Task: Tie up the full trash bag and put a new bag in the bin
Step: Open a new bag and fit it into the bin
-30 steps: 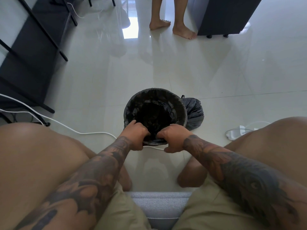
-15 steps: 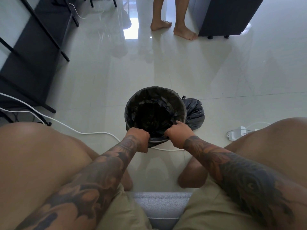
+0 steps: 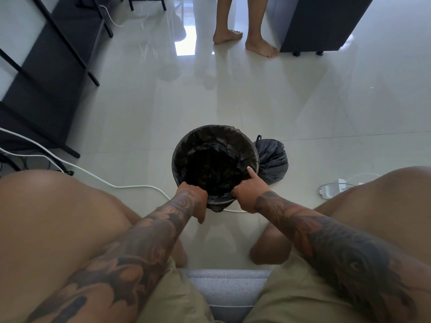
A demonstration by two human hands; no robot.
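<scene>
A round dark bin [image 3: 253,148] stands on the floor between my knees, lined with a crumpled black bag [image 3: 210,157] whose edge is folded over the rim. My left hand [image 3: 194,201] grips the bag's edge at the near rim, fingers curled down over the outside. My right hand [image 3: 248,193] sits at the near right rim with its index finger stretched along the rim, the other fingers curled on the bag edge. The tied full black trash bag [image 3: 271,159] lies on the floor right behind the bin, on its right.
A white cable [image 3: 93,176] runs across the floor left of the bin and under it. A white power adapter [image 3: 331,188] lies to the right. Another person's bare feet [image 3: 245,39] stand far ahead beside a black cabinet [image 3: 319,22]. Black frame furniture [image 3: 51,66] is at the left.
Both hands shifted along the near rim, pulling the bag edge down over it. My right index finger has straightened out along the right rim.
</scene>
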